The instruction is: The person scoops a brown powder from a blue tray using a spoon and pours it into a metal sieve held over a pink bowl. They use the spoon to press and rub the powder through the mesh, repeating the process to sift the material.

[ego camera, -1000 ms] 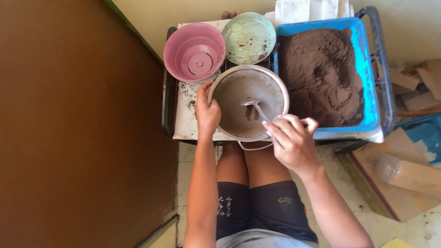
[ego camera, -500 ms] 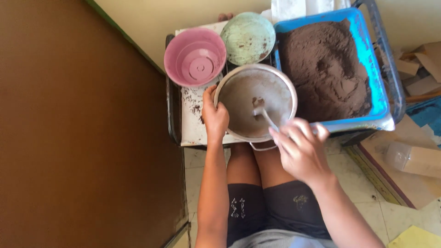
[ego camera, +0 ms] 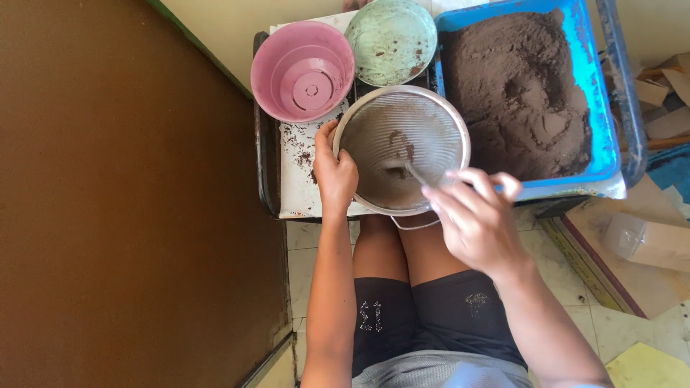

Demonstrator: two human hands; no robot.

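A round metal sieve (ego camera: 374, 129) with brown soil in its mesh rests on a small table in front of me. My left hand (ego camera: 333, 172) grips the sieve's left rim. My right hand (ego camera: 474, 219) hovers over the sieve's near right edge and holds a thin metal spoon (ego camera: 404, 170) whose tip is down in the soil. A blue tray (ego camera: 599, 108) full of brown soil stands to the right of the sieve.
A pink plastic pot (ego camera: 303, 70) and a soil-stained pale green pot (ego camera: 391, 39) stand behind the sieve. White paper (ego camera: 298, 179) with soil crumbs covers the table. A brown door fills the left. Cardboard and a plastic bottle (ego camera: 647, 241) lie on the floor at right.
My right hand has shifted the spoon around inside the sieve, stirring the soil. The left hand stays on the rim. The camera view has drifted slightly.
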